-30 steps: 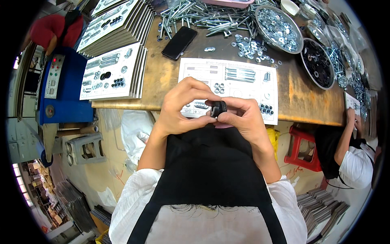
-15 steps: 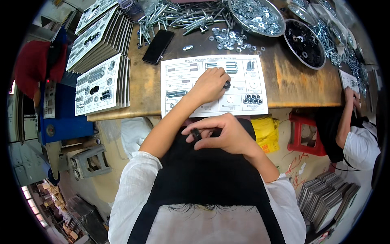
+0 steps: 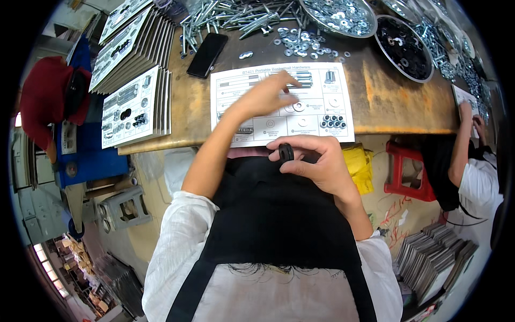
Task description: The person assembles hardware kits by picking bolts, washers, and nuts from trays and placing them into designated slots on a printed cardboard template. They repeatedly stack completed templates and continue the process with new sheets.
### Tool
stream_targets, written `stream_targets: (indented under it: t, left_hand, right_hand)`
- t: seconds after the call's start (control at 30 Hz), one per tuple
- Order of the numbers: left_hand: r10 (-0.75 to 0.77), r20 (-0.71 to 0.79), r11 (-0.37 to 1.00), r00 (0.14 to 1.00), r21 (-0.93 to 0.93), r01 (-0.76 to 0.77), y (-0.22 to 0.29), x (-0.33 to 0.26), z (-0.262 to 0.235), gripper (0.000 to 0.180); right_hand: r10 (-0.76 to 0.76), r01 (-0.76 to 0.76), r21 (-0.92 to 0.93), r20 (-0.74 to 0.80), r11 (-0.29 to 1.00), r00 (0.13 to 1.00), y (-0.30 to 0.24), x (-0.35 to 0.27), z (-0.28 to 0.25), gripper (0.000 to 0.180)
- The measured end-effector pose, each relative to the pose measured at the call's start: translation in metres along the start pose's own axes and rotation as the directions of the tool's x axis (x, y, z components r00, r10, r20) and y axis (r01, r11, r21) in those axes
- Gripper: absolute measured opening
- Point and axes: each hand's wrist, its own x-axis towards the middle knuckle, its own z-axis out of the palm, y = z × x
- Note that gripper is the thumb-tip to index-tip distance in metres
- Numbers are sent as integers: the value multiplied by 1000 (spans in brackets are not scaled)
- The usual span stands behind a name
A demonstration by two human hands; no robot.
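Over the printed hardware card (image 3: 316, 130), my left hand (image 3: 264, 97) hovers with thumb and fingers spread, slightly blurred; I see nothing between them. Just off the card's near edge, my right hand (image 3: 324, 161) pinches a short stack of black washers (image 3: 286, 153) between thumb and fingers; how many there are I cannot tell. Several black round nuts (image 3: 332, 122) sit in the card's lower right box. Silver bolts (image 3: 301, 80) lie in its upper middle, partly behind my left hand. A pale ring (image 3: 298, 107) shows near my left thumb.
Loose long bolts (image 3: 236, 19), silver washers (image 3: 303, 43) and a phone (image 3: 207, 55) lie at the back. Bowls of silver washers (image 3: 343, 33) and black washers (image 3: 390, 63) stand to the right. Stacked cards (image 3: 130, 115) fill the left. Another person's hand (image 3: 465, 111) works far right.
My left hand has risen off the black washer spot and spread its fingers; the black washer no longer shows there. My right hand has moved right and slightly up, still holding the black washers.
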Motion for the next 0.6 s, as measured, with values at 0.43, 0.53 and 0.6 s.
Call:
stream_targets:
  t: [0.43,0.53,0.6]
  left_hand:
    - [518,-419,851,746,341,-399,64,-112,-39,47]
    - [490,-441,867,752,334,-369,59,-120,-43,44]
    - [482,-430,870,763,339,-358,55,-124,-43,42]
  right_hand:
    - [-110,89,-152,-136,984,985,-1,23,22,29]
    - [-77,66,-90,-121,994,990,11,30,31,26]
    - [-39,35,-38,-113,999,993,18,34,35,25]
